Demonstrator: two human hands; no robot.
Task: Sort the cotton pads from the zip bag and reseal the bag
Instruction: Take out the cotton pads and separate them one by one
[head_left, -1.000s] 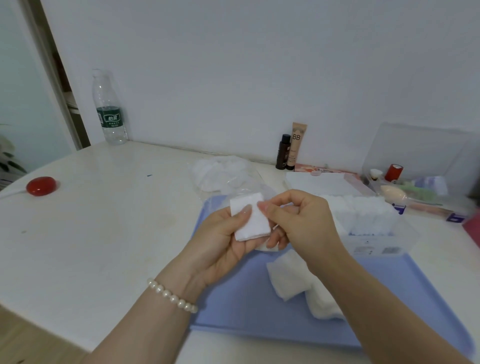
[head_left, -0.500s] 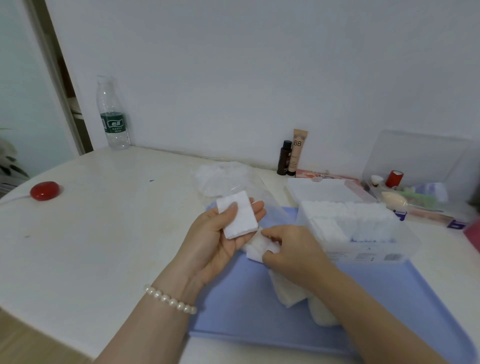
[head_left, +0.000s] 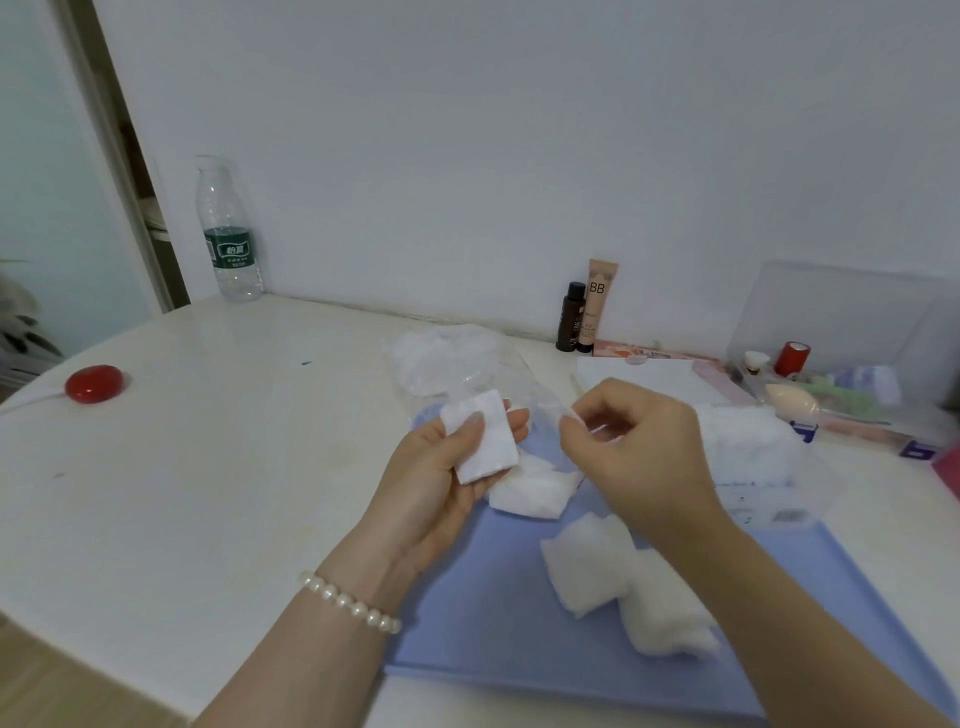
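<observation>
Right hand (head_left: 639, 447) risen, fingers curled, maybe pinching pad; tube (head_left: 597, 306) reads "BB".

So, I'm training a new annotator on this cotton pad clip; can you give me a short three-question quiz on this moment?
1. True or false: the left hand holds a cotton pad under its thumb.
2. Which thing stands nearest the BB cream tube? A) water bottle B) small dark bottle C) red round object
3. Fill in: the loose pads lie on a ___ tray.

Key
1. True; the thumb presses the pad against the fingers.
2. B; it stands right beside the tube, by the wall.
3. Blue.
</observation>
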